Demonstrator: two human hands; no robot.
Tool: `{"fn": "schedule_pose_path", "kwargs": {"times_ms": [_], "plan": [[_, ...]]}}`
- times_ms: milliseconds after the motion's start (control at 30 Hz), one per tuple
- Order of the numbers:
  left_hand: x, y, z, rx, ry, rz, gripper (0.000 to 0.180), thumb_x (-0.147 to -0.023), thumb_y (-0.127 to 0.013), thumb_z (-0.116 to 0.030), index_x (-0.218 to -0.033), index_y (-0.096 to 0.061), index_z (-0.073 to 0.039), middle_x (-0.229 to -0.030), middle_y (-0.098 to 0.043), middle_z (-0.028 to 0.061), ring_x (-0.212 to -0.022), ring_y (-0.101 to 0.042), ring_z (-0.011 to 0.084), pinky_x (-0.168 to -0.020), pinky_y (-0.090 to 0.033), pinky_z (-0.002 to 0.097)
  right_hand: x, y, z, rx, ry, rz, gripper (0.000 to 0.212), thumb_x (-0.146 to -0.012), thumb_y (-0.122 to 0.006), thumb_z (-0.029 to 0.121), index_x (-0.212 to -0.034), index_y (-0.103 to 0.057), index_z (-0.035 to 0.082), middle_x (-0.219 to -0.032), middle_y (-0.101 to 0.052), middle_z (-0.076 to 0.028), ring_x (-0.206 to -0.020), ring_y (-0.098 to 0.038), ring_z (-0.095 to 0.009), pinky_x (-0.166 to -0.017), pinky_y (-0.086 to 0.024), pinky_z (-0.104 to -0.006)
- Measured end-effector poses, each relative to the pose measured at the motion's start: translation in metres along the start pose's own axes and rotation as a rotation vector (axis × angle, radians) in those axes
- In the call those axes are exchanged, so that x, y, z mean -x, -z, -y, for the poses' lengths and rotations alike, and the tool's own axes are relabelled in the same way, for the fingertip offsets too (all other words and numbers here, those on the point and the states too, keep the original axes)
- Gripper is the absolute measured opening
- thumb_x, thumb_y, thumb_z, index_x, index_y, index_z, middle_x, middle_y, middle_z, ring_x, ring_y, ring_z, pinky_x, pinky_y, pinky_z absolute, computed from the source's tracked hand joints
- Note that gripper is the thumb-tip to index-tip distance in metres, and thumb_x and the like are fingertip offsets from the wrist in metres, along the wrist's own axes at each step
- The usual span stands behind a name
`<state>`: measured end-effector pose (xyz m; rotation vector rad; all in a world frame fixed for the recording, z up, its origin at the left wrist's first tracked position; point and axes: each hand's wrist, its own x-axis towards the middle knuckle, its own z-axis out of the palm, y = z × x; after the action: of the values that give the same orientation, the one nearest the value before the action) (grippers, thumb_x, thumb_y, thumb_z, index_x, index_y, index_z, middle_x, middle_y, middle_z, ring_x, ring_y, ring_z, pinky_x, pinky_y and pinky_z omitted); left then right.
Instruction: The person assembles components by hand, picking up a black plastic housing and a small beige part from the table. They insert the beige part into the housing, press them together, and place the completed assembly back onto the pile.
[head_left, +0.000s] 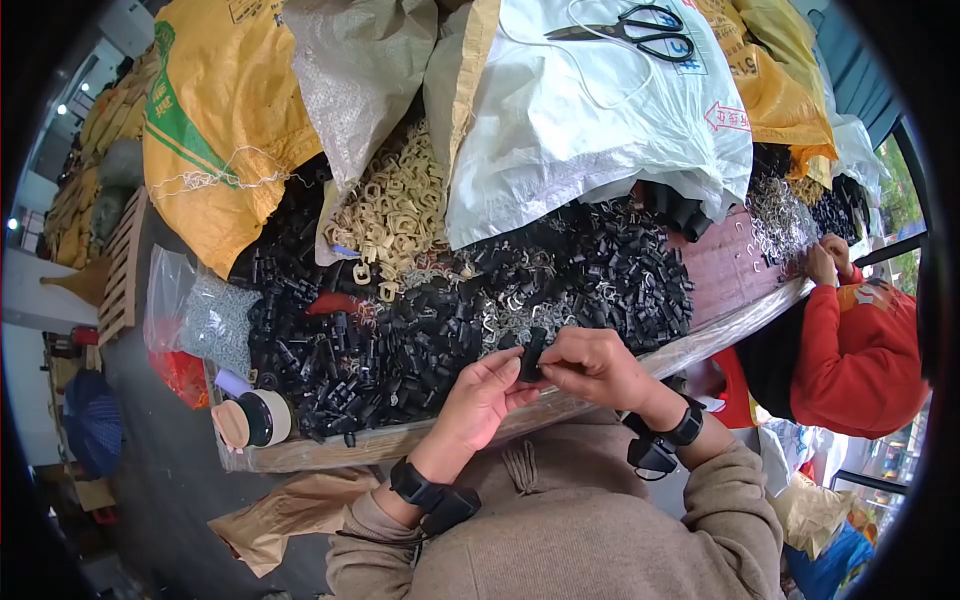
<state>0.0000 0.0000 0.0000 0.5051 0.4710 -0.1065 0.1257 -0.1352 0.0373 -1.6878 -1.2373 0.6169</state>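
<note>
A small black plastic part (533, 352) stands upright between the thumb and fingers of my left hand (482, 398), just over the table's near edge. Beside it my right hand (597, 364) is closed in a pinch, fingertips against or very near the part's right side; whatever they hold is too small to tell. Right beyond my hands lie silvery U-shaped metal clips (510, 318). Heaps of similar black plastic parts (630, 285) spread around the clips.
Beige plastic rings (400, 205) spill from a sack. Black scissors (632, 33) lie on a white sack (590, 130). At the left are a lidded jar (270, 418) and a bag of small metal pieces (218, 318). A person in red (860, 350) works at the right.
</note>
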Motion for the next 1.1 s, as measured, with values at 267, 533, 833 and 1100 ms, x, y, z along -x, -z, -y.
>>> {"fn": "schedule_pose_path", "kwargs": {"times_ms": [267, 533, 833, 1100], "plan": [[0.007, -0.006, -0.001, -0.128, 0.005, -0.013, 0.031, -0.083, -0.05, -0.014, -0.109, -0.046, 0.003, -0.097, -0.055, 0.0086, -0.087, -0.055, 0.0164, -0.078, -0.047, 0.0302, 0.0, -0.009, 0.003, 0.405, 0.218, -0.054, 0.01, -0.064, -0.061, 0.006, -0.071, -0.054, 0.006, -0.059, -0.044, -0.006, -0.052, -0.049, -0.023, -0.046, -0.039, -0.0315], [0.012, -0.006, 0.003, -0.241, 0.037, 0.003, 0.031, -0.083, -0.051, -0.013, -0.11, -0.047, 0.003, -0.099, -0.054, 0.0067, -0.087, -0.054, 0.0135, -0.078, -0.047, 0.028, -0.004, -0.007, 0.011, 0.462, 0.174, 0.07, 0.014, -0.062, -0.059, 0.007, -0.059, -0.045, 0.005, -0.059, -0.046, -0.006, -0.051, -0.051, -0.024, -0.044, -0.041, -0.0338], [0.006, 0.006, -0.005, -0.13, 0.092, 0.031, 0.023, -0.083, -0.051, -0.012, -0.101, -0.052, 0.001, -0.096, -0.056, 0.0083, -0.086, -0.057, 0.016, -0.072, -0.048, 0.0233, -0.014, -0.008, 0.002, 0.236, 0.085, 0.021, 0.007, -0.063, -0.058, 0.007, -0.064, -0.052, 0.005, -0.06, -0.047, -0.006, -0.054, -0.052, -0.024, -0.047, -0.042, -0.0333], [0.004, 0.017, -0.007, -0.012, 0.043, 0.007, 0.022, -0.082, -0.051, -0.012, -0.1, -0.051, 0.001, -0.098, -0.056, 0.0161, -0.087, -0.058, 0.0234, -0.071, -0.05, 0.0241, -0.023, 0.008, -0.051, 0.889, 0.097, -0.059, 0.008, -0.065, -0.057, 0.01, -0.07, -0.051, 0.007, -0.071, -0.045, -0.007, -0.064, -0.052, -0.023, -0.056, -0.043, -0.0334]]}}
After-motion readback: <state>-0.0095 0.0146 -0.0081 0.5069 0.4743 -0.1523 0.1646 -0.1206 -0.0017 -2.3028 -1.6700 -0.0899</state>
